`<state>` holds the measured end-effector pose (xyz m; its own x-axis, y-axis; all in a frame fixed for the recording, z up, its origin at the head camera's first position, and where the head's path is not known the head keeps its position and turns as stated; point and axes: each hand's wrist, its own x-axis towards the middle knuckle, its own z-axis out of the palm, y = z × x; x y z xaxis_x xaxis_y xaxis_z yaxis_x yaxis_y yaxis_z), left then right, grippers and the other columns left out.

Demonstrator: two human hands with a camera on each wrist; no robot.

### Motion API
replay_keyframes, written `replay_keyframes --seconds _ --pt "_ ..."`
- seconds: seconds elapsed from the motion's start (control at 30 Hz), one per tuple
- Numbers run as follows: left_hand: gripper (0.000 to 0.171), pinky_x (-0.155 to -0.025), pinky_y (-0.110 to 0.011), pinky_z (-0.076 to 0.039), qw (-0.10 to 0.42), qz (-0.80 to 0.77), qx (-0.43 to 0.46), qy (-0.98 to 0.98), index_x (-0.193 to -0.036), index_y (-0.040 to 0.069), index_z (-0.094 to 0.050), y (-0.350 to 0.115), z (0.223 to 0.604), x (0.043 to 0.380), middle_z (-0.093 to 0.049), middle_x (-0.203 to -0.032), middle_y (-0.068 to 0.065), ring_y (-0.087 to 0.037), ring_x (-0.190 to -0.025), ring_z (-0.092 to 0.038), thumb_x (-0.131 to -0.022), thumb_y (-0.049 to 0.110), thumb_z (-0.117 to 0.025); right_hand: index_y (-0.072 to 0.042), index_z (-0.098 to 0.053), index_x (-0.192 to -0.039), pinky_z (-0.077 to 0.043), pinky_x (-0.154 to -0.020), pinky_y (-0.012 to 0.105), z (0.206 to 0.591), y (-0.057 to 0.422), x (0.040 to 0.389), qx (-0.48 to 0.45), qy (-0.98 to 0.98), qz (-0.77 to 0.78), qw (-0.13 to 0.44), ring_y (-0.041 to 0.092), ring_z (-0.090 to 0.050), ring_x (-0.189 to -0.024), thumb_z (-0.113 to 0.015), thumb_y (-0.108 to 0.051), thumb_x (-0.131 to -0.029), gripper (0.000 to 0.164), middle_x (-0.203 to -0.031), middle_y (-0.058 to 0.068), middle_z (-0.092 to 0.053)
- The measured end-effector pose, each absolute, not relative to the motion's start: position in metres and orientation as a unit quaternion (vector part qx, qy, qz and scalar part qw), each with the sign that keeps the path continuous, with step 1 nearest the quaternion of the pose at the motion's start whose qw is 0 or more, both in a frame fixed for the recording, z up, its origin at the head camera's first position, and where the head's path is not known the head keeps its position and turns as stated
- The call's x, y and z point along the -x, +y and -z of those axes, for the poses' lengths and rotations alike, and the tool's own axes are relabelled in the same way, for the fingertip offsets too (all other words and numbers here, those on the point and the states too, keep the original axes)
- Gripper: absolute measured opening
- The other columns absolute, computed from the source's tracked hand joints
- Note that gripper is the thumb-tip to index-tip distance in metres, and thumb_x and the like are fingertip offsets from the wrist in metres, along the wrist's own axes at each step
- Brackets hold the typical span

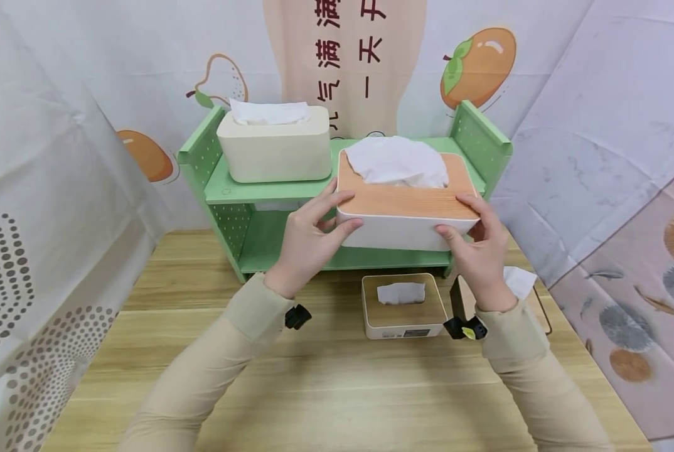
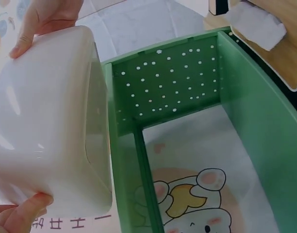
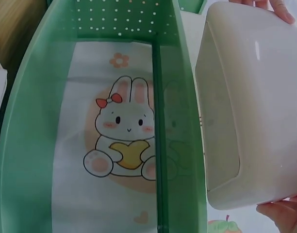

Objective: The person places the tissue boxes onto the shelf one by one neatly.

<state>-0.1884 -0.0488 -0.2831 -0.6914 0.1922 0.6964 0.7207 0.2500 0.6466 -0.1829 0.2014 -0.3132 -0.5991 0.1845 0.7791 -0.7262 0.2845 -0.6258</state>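
Observation:
A tissue box with a wood-grain lid [image 1: 410, 202] and glossy white sides is at the right half of the upper level of a green shelf [image 1: 269, 190], overlapping its front edge. My left hand [image 1: 311, 235] grips the box's left end, and my right hand [image 1: 478, 248] grips its right end. Both thumbs press the front side. White tissue [image 1: 399, 160] puffs out of the lid. In the left wrist view the white box [image 2: 41, 121] lies close along the shelf board; whether it touches the board, I cannot tell.
A cream tissue box [image 1: 277, 150] stands on the upper level at left. Below, on the wooden table [image 1: 337, 389], sits a white tissue box with a wooden top [image 1: 396, 314]. Another box [image 1: 464, 298] is partly hidden behind my right wrist. The shelf's side panels [image 1: 481, 144] rise at both ends.

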Motion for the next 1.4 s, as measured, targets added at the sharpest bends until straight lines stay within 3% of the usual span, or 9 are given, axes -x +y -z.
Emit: replay_keyframes --seconds 0.27,0.47,0.63,1.0,1.2,1.4 --pt "0.04 -0.084 -0.032 -0.054 0.236 0.535 0.296 -0.755 -0.12 -0.002 -0.063 -0.039 0.278 0.204 -0.048 -0.14 -0.02 -0.018 -0.135 -0.041 -0.083 0.011 -0.072 0.004 -0.061 -0.118 -0.048 -0.075 0.015 0.302 0.208 0.195 -0.151 -0.72 -0.565 0.374 0.006 -0.06 -0.096 -0.078 -0.004 -0.075 0.046 -0.128 0.018 -0.057" --pt "0.039 -0.076 -0.027 -0.054 0.237 0.539 0.296 -0.752 -0.119 -0.003 -0.062 -0.039 0.276 0.215 -0.049 -0.139 -0.019 -0.017 -0.136 -0.04 -0.083 0.011 -0.072 0.002 -0.059 -0.12 -0.047 -0.075 0.015 0.295 0.209 0.206 -0.139 -0.743 -0.555 0.346 0.006 -0.057 -0.098 -0.074 0.003 -0.077 0.046 -0.136 0.011 -0.053" --pt "0.037 -0.077 -0.03 -0.055 0.238 0.506 0.3 -0.773 -0.12 -0.001 -0.061 -0.044 0.272 0.224 -0.056 -0.133 -0.015 -0.016 -0.137 -0.038 -0.086 0.011 -0.069 -0.001 -0.057 -0.123 -0.047 -0.078 0.015 0.289 0.207 0.214 -0.134 -0.761 -0.551 0.317 0.013 -0.055 -0.103 -0.073 -0.001 -0.08 0.046 -0.139 0.007 -0.05" --pt "0.038 -0.083 -0.029 -0.054 0.202 0.47 0.282 -0.812 -0.125 0.004 -0.057 -0.041 0.257 0.244 -0.047 -0.143 -0.013 -0.016 -0.138 -0.037 -0.089 0.016 -0.065 -0.004 -0.057 -0.125 -0.046 -0.076 0.017 0.271 0.212 0.235 -0.11 -0.787 -0.534 0.29 0.016 -0.053 -0.105 -0.073 -0.01 -0.083 0.045 -0.144 0.004 -0.046" --pt "0.037 -0.094 -0.032 -0.049 0.179 0.45 0.269 -0.832 -0.127 0.006 -0.055 -0.038 0.252 0.255 -0.046 -0.143 -0.013 -0.02 -0.137 -0.039 -0.092 0.017 -0.062 -0.01 -0.055 -0.129 -0.049 -0.078 0.022 0.262 0.216 0.246 -0.089 -0.813 -0.516 0.257 0.014 -0.055 -0.103 -0.071 -0.019 -0.086 0.047 -0.136 0.004 -0.051" --pt "0.037 -0.105 -0.024 -0.039 0.18 0.435 0.271 -0.84 -0.127 0.005 -0.054 -0.038 0.249 0.266 -0.053 -0.137 -0.011 -0.02 -0.132 -0.045 -0.093 0.016 -0.061 -0.015 -0.054 -0.129 -0.048 -0.077 0.024 0.257 0.216 0.257 -0.071 -0.83 -0.502 0.232 0.018 -0.054 -0.106 -0.069 -0.028 -0.087 0.046 -0.133 0.008 -0.052"
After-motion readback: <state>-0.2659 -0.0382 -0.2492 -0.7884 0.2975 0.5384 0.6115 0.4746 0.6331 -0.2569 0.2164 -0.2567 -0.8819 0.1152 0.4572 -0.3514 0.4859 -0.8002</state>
